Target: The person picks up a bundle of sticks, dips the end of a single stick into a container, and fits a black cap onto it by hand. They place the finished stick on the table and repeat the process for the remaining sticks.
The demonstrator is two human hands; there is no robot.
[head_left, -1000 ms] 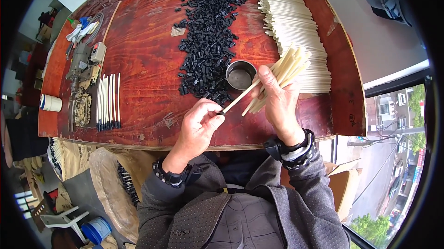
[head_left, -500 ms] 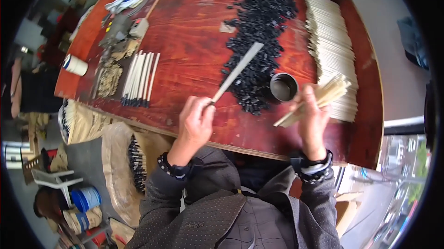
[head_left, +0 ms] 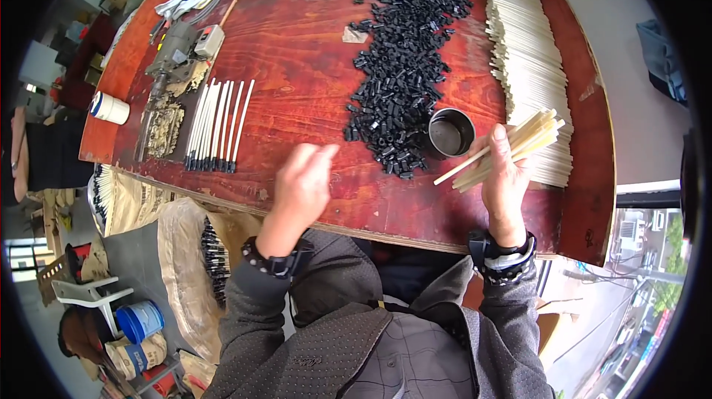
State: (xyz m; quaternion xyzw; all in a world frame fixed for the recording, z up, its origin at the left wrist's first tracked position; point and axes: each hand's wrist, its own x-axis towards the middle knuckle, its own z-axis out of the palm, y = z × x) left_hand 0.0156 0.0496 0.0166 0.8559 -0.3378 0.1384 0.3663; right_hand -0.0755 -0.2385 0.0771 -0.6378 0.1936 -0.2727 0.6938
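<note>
My right hand (head_left: 506, 180) grips a bundle of pale wooden sticks (head_left: 512, 143) above the red table's near edge, beside a small dark metal cup (head_left: 451, 133). My left hand (head_left: 302, 180) hovers over the table with its fingers apart and nothing in it. To its left lies a row of finished sticks with black tips (head_left: 217, 126). A long heap of small black caps (head_left: 404, 58) runs down the middle of the table. A wide stack of plain sticks (head_left: 526, 65) lies at the right.
A grey power tool with a cable (head_left: 172, 54) and sawdust sit at the table's left, next to a white cup (head_left: 110, 108). Sacks holding more black-tipped sticks (head_left: 211, 251) stand below the table edge. A blue bucket (head_left: 141, 319) and a plastic chair (head_left: 81, 291) are on the floor.
My left hand carried a single stick leftward and now holds nothing. The right hand kept its bundle by the cup. My head turned, shifting the view.
</note>
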